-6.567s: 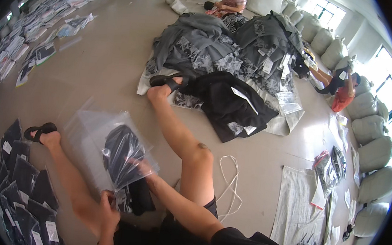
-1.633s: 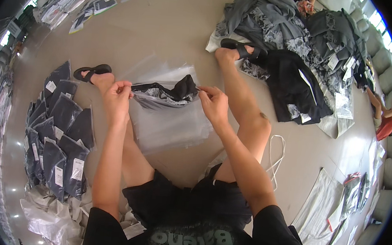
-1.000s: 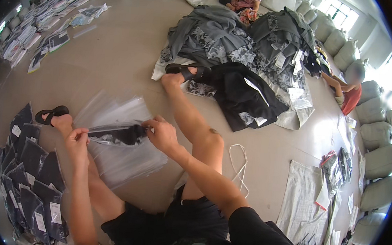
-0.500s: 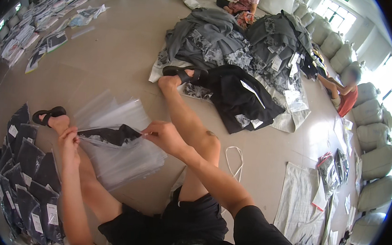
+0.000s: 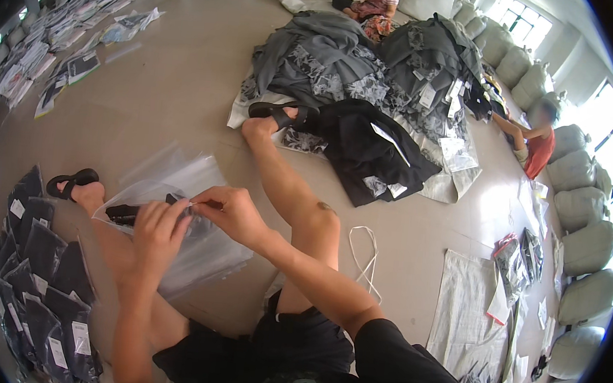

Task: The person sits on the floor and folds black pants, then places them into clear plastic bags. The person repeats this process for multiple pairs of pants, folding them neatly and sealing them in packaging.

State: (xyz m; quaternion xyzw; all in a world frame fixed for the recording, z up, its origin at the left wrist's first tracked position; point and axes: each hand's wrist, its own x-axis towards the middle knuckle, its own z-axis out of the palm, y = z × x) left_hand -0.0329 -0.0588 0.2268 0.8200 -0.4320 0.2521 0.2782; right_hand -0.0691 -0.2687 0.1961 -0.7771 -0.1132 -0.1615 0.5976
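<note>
Between my spread legs, both hands have come together at the edge of a clear plastic bag [image 5: 120,196] with a folded black garment [image 5: 122,214] in it. My left hand [image 5: 159,228] is closed on the bag, its back hiding part of the garment. Thumb and forefinger of my right hand [image 5: 230,212] pinch the bag's edge right beside the left fingertips. What exactly lies between the fingertips is too small to make out. Under the hands, a fanned stack of flat clear bags [image 5: 217,257] lies on the floor.
Bagged dark garments [image 5: 59,265] are piled at my left. Ahead lie a black garment heap [image 5: 368,149] and grey garment heaps [image 5: 311,53]. A white cord loop [image 5: 364,262] and a pale woven sheet [image 5: 461,300] lie right. Two people sit farther off; stuffed sacks [image 5: 586,245] line the wall.
My left hand has moved right along the bag's edge until it meets my right hand, which has shifted slightly left. The bag's opening, earlier stretched wide between them, is now drawn together there.
</note>
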